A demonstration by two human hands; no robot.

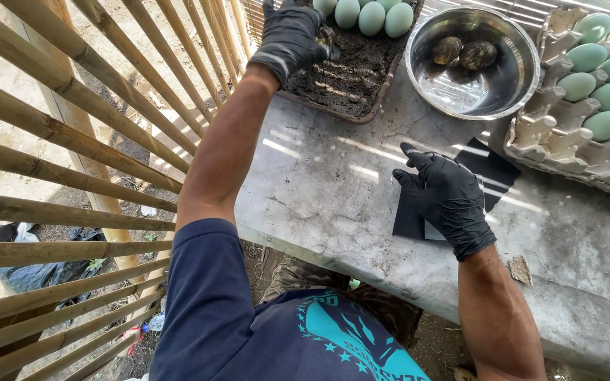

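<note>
Shirt [248, 331]: dark blue with a teal print, at the bottom centre of the frame, nearest to the camera.
Right hand [450, 201]: black glove, lower right of centre, laid flat with fingers spread open on the black sheet; pressing, not gripping.
Black sheet [492, 169]: thin and dark, flat on the table, partly hidden under the right hand.
Table [333, 197]: grey stone slab, worn and stained, filling the middle and right of the frame.
Bamboo fence [72, 141]: slanted poles along the whole left side.
Egg carton [566, 134]: grey pulp tray at the right edge, holding pale green eggs [605, 125] in its cups.
Steel bowl [460, 92]: round, upper right of centre, with two dark coated eggs [464, 53] inside.
Mud tray [351, 77]: shallow, full of dark wet paste, at the top centre, with clean green eggs at its far end.
Left hand [291, 35]: black glove, top centre, fingers curled down into the paste at the near-left part of the tray; whether something is held, cannot tell.
</note>
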